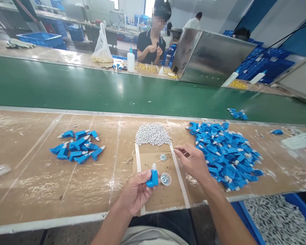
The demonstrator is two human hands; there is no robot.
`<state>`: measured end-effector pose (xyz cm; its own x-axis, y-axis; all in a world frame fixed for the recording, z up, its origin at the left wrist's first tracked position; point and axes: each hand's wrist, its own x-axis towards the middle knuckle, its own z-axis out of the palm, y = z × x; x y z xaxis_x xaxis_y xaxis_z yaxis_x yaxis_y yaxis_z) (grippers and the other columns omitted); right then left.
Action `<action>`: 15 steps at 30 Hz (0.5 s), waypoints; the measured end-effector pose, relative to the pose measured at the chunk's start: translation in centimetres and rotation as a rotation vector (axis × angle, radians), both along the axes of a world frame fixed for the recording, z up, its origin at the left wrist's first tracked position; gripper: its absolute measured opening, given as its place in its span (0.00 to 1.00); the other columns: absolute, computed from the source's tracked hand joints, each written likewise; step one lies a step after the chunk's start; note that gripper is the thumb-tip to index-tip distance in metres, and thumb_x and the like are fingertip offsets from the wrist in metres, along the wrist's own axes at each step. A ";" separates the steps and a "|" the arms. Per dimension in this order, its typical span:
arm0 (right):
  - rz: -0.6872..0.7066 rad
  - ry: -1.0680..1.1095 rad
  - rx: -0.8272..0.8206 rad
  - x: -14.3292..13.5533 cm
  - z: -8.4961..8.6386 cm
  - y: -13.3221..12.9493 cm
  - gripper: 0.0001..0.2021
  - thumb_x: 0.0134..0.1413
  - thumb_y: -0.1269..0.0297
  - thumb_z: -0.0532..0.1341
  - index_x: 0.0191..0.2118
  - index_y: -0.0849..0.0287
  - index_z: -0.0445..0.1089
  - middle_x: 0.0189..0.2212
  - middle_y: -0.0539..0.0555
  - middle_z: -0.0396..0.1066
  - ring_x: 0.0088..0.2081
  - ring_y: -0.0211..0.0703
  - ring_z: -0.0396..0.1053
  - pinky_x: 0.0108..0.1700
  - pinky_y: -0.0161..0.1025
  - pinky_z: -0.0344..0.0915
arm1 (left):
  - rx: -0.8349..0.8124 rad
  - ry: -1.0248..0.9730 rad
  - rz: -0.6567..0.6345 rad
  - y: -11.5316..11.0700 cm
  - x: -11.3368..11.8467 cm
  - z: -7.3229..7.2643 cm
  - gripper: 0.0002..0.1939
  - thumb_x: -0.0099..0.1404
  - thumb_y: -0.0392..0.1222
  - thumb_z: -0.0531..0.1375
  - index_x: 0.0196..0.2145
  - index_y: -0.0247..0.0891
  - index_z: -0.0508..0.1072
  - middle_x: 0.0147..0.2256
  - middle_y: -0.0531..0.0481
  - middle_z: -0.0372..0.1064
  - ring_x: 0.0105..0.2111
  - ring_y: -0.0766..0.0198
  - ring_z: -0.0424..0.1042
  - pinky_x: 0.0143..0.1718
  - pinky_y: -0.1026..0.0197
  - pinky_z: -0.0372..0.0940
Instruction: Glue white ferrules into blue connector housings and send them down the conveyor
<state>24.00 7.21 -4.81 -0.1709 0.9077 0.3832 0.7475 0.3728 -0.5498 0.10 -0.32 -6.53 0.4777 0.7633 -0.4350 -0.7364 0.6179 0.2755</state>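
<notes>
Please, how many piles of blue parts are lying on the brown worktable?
2: a smaller pile left of the left hand, and a larger pile right of the right hand. The right forearm may hide some parts. I exclude one lone part, far right.

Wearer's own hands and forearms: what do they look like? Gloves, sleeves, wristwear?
Left hand and right hand: bare, no gloves. Forearms: no sleeves, watch or bracelet visible. Below, a pale cloth garment and dark cloth trousers show.
</notes>
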 end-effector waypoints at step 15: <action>0.336 -0.278 -0.045 -2.8 -1.1 5.9 0.10 0.66 0.67 0.58 0.40 0.55 0.79 0.35 0.53 0.74 0.34 0.41 0.70 0.38 0.37 0.65 | 0.037 0.046 0.036 -0.3 0.5 -0.3 0.09 0.60 0.37 0.71 0.31 0.26 0.78 0.27 0.45 0.72 0.23 0.72 0.72 0.22 0.75 0.66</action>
<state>21.24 13.14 -5.92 -0.5510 0.7985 0.2425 0.7105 0.6013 -0.3657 0.65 -0.61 -6.80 0.4296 0.7955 -0.4274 -0.7442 0.5800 0.3314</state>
